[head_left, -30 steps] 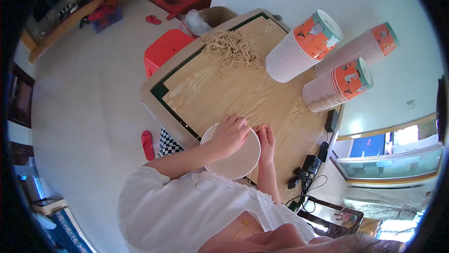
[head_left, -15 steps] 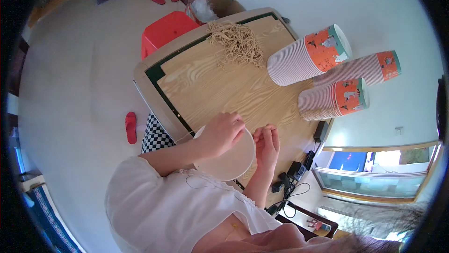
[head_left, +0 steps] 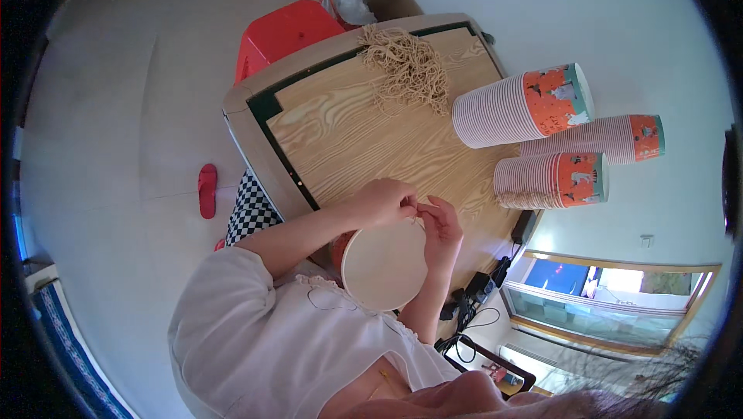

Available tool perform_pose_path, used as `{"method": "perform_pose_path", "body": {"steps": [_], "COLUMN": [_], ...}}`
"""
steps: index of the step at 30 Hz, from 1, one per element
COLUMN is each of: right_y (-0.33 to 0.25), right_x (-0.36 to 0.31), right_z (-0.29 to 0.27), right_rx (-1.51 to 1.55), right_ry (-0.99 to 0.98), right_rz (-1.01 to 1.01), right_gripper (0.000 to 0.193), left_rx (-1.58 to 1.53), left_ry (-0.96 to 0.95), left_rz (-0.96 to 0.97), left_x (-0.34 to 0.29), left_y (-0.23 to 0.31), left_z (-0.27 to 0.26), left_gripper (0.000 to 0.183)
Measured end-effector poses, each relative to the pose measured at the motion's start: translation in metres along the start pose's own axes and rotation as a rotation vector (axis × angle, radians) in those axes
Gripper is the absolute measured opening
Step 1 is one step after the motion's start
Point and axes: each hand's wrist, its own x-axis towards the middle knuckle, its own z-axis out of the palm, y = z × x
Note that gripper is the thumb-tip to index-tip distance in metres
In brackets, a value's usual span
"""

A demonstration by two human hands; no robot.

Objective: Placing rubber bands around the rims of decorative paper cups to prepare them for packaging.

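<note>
The left hand [head_left: 395, 204] is curled in, thumb drawn up to the fingers in a pinch. The right hand [head_left: 443, 227] faces it, fingers bent and loosely gathered; whether its tips fully meet is unclear. The fingertips of both come together, and anything as thin as a strand between them is too small to make out.

Right under the hands, at the bench's edge and close to the person's body, sits the tub [head_left: 385, 266], its pale round face toward the camera and a strip of red-orange side showing below the left forearm. Going by the hands meeting at its rim, this tub seems partway through being worked on, probably a matter of fine fingerwork with cord.

Beyond the hands, across the bench [head_left: 352, 136], lies a loose heap of cord [head_left: 406, 67], so plenty appears to be left to use. To the right of the hands are three stacks of nested tubs. The nearest stack [head_left: 553, 181] has tan strands along its lower side, perhaps tubs already fitted; the big stack [head_left: 518, 107] and the rear stack [head_left: 596, 139] show none, so those may remain to be done.
</note>
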Motion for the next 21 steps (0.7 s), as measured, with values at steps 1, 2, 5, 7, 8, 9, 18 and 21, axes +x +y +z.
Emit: {"method": "perform_pose_path", "body": {"steps": [1, 2, 5, 7, 8, 9, 18, 21], "right_y": [0.003, 0.003, -0.006, -0.004, -0.002, 0.0, -0.112, -0.182], "right_x": [0.0, 0.0, 0.003, 0.004, 0.005, 0.007, 0.016, -0.013], "right_z": [0.001, 0.001, 0.002, 0.002, 0.001, 0.0, -0.02, -0.025], "right_rx": [0.07, 0.068, 0.194, 0.279, 0.273, 0.24, -0.391, -0.263], "right_ry": [0.027, 0.028, 0.093, 0.05, 0.052, 0.046, 0.277, 0.098], "right_rz": [-0.042, -0.036, -0.013, 0.014, 0.015, 0.025, -0.466, -0.895], "right_gripper": [0.028, 0.028, 0.028, 0.027, 0.027, 0.026, 0.021, 0.007], "left_rx": [-0.209, -0.418, -0.606, -0.63, -0.651, -0.655, -0.575, -0.599], "left_ry": [-0.041, -0.083, -0.229, -0.261, -0.289, -0.29, -0.21, -0.142], "left_rz": [-0.042, -0.083, -0.223, -0.212, -0.203, -0.201, -0.216, -0.154], "left_x": [0.004, 0.006, 0.012, 0.016, 0.017, 0.018, 0.003, -0.001], "left_y": [-0.008, -0.015, -0.016, -0.02, -0.024, -0.028, -0.02, -0.014], "left_z": [0.003, 0.007, 0.007, 0.013, 0.017, 0.021, 0.02, 0.015], "left_gripper": [0.017, 0.019, 0.025, 0.025, 0.026, 0.026, 0.02, 0.019]}}
